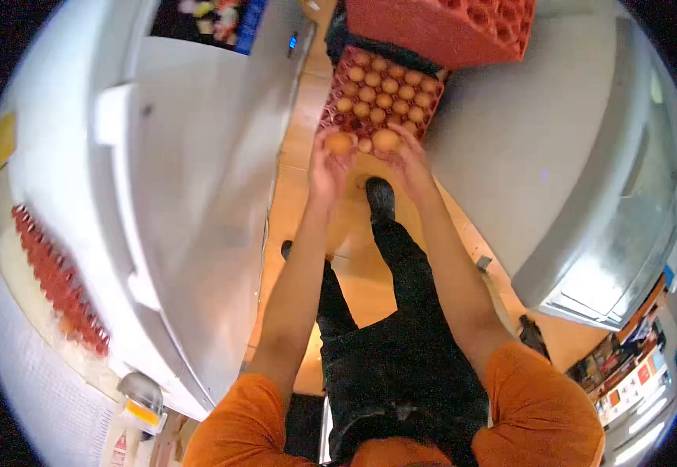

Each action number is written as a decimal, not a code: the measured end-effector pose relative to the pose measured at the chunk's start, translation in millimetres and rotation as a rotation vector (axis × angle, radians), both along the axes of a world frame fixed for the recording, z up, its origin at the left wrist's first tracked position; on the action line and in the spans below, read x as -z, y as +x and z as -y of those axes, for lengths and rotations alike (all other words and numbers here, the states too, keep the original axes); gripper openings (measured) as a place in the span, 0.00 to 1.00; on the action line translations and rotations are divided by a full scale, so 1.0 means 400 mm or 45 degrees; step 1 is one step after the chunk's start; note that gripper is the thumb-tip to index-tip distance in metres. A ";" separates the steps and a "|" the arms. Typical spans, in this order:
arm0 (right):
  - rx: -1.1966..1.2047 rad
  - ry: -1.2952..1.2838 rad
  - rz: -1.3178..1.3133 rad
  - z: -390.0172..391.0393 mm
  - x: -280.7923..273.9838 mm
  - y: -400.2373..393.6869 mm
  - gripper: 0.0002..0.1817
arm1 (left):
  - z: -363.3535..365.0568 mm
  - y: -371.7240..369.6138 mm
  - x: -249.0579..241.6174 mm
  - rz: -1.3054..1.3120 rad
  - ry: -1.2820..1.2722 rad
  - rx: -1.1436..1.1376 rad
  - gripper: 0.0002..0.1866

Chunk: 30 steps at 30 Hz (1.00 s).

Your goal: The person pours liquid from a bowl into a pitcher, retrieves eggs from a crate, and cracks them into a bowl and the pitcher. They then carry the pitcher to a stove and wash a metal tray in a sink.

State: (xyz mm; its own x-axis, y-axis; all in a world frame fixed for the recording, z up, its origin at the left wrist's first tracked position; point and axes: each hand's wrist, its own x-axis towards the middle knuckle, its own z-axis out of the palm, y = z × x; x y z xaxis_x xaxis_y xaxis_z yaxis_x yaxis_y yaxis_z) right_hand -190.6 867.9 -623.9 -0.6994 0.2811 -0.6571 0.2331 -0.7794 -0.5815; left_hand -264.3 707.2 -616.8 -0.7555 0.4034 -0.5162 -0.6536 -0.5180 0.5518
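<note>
A red egg tray point(325, 114) filled with many brown eggs point(384, 100) lies ahead of me, low between two white appliances. My left hand point(327, 159) closes its fingers round one brown egg point(339, 142) at the tray's near left corner. Beside it, my right hand point(405, 156) grips another brown egg point(387, 140) over the near edge. Between the two hands a smaller-looking egg point(365, 145) shows at the tray's near edge. Several cups near my left hand look dark, with no egg visible in them.
A tall stack of red egg trays point(440, 31) stands just beyond the eggs. On the left is a white appliance door with a handle point(124, 194); on the right, a large white appliance point(533, 132). More red trays point(58, 280) lie at far left. My shoe point(380, 200) is on the tiled floor.
</note>
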 end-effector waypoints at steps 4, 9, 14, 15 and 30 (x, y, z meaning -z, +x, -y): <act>-0.349 -0.076 -0.206 0.035 -0.353 0.014 0.21 | 0.129 0.077 -0.391 0.023 -0.010 -0.089 0.21; -0.875 -0.179 -0.263 0.261 -0.764 0.017 0.14 | 0.401 0.200 -0.833 -0.177 -0.078 -0.215 0.23; -1.409 -0.067 -0.166 0.655 -0.939 0.110 0.13 | 0.769 0.449 -1.140 -0.607 -1.245 -0.231 0.18; -1.471 0.046 -0.162 0.741 -0.961 0.111 0.13 | 0.851 0.474 -1.161 -0.623 -1.273 -0.313 0.18; -1.739 -0.152 -0.436 1.674 -1.226 0.124 0.18 | 1.516 0.555 -1.355 -0.873 -1.996 -0.798 0.17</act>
